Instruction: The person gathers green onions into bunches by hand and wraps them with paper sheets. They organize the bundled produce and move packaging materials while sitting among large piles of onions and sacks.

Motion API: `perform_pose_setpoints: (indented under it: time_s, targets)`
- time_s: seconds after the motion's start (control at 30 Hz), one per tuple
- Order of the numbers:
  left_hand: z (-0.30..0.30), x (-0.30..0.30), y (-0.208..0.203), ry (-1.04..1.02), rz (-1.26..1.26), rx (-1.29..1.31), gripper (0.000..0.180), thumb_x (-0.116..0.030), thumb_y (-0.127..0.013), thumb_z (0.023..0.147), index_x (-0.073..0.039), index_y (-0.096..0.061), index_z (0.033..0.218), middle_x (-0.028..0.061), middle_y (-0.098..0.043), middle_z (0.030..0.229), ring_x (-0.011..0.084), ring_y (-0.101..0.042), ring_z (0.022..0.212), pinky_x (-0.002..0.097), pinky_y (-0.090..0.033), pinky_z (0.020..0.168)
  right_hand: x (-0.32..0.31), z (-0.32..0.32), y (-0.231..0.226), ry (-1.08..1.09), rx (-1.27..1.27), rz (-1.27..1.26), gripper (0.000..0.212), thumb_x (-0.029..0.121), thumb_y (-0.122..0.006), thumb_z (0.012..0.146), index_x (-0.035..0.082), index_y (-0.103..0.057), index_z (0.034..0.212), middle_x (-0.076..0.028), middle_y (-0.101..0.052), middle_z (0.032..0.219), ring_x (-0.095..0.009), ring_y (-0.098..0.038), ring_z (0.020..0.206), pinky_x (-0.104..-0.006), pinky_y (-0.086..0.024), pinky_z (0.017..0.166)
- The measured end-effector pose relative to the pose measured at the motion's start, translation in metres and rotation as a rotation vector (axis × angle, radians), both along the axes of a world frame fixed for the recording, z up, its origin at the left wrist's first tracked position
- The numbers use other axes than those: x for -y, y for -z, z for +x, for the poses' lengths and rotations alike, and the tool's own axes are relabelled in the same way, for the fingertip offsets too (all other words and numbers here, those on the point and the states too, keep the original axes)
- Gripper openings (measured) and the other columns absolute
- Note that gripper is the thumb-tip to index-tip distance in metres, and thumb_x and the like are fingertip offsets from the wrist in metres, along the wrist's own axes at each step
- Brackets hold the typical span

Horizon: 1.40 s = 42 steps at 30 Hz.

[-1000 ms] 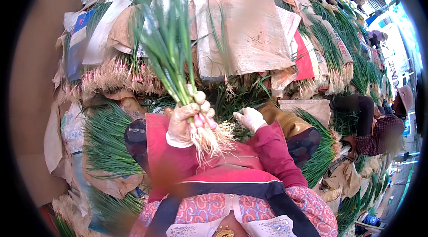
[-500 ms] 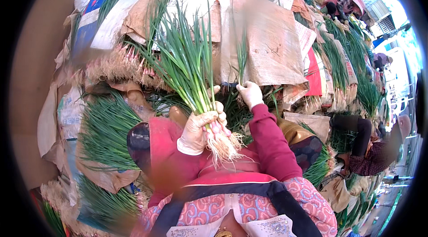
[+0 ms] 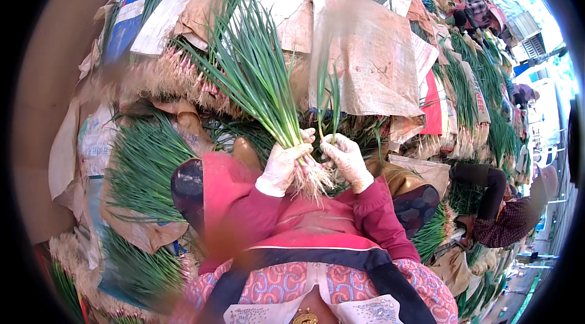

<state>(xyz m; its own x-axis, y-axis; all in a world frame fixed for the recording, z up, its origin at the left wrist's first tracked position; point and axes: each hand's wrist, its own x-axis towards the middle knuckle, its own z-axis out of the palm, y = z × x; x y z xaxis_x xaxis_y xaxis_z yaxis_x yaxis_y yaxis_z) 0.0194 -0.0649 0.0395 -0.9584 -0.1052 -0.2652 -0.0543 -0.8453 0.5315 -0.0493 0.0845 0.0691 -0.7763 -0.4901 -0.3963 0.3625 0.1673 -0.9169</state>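
Observation:
My gloved left hand [image 3: 283, 164] is closed round a thick bunch of spring onions [image 3: 265, 92]. Their green leaves fan up and to the left, and the pale roots [image 3: 312, 181] hang down below my fingers over my lap. Just to the right, my gloved right hand [image 3: 346, 158] pinches a few thin spring onion stalks [image 3: 329, 108] that stand upright. Its fingertips are close beside the bunch's bulbs; whether they touch cannot be made out. Both gloves are pale and thin.
Woven sacks [image 3: 365, 56] cover rows of spring onions ahead. More spring onions [image 3: 149, 169] lie at my left, with rooty bundles [image 3: 183, 74] beyond. My knees flank the red apron [image 3: 311, 217]. Another person in a checked shirt [image 3: 506, 223] sits at the right; more people are farther back.
My right hand has come back toward me with thin stalks in its fingers, now close to the bunch. My left hand has shifted up and right with the spring onions.

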Motion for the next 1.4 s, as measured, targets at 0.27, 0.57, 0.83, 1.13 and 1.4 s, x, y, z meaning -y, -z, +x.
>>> perform_pose_setpoints:
  time_s: [0.27,0.57,0.83,1.13,1.4]
  targets:
    - [-0.003,-0.008,0.005,0.060,-0.035,0.006,0.019,-0.001,-0.055,0.078,-0.002,-0.052,0.097,0.0092,-0.057,0.082,0.0187,-0.059,0.073,0.0310,-0.052,0.061,-0.020,0.006,0.009,0.022,-0.164,0.049,0.020,0.018,-0.047,0.091,0.004,-0.061,0.092,0.003,-0.053,0.067,-0.004,-0.046,0.055,-0.0181,-0.039,0.051]
    - [-0.002,-0.028,-0.002,0.062,-0.024,0.032,0.021,0.001,-0.057,0.077,0.000,-0.051,0.098,0.0114,-0.058,0.077,0.0157,-0.057,0.056,0.0224,-0.047,0.043,-0.055,-0.004,0.028,-0.191,-0.166,0.633,0.048,0.044,-0.046,0.087,0.000,-0.062,0.097,-0.015,-0.063,0.078,-0.019,-0.061,0.071,-0.0319,-0.047,0.066]
    - [0.000,-0.031,0.013,0.204,0.105,-0.010,0.020,-0.002,-0.054,0.079,-0.001,-0.050,0.098,0.0127,-0.058,0.079,0.0170,-0.058,0.059,0.0248,-0.048,0.051,0.007,-0.011,0.032,0.000,0.176,-0.416,0.027,0.032,-0.047,0.091,0.008,-0.051,0.080,0.004,-0.050,0.067,-0.003,-0.046,0.053,-0.0168,-0.036,0.045]
    - [0.006,-0.029,0.011,0.141,0.092,0.058,0.019,0.003,-0.055,0.078,-0.003,-0.051,0.096,0.0104,-0.058,0.092,0.0181,-0.059,0.074,0.0271,-0.050,0.061,-0.028,-0.029,0.074,-0.506,-0.645,0.752,0.035,0.030,-0.043,0.087,0.002,-0.060,0.077,-0.022,-0.058,0.075,-0.037,-0.057,0.077,-0.0429,-0.044,0.069]
    - [0.002,-0.042,0.020,0.117,0.027,0.058,0.021,0.002,-0.057,0.077,0.000,-0.053,0.098,0.0120,-0.060,0.087,0.0194,-0.060,0.070,0.0252,-0.050,0.050,0.008,-0.033,0.013,0.018,-0.164,0.132,0.024,0.024,-0.058,0.085,0.002,-0.059,0.077,0.001,-0.055,0.064,-0.004,-0.045,0.058,-0.0217,-0.038,0.053]
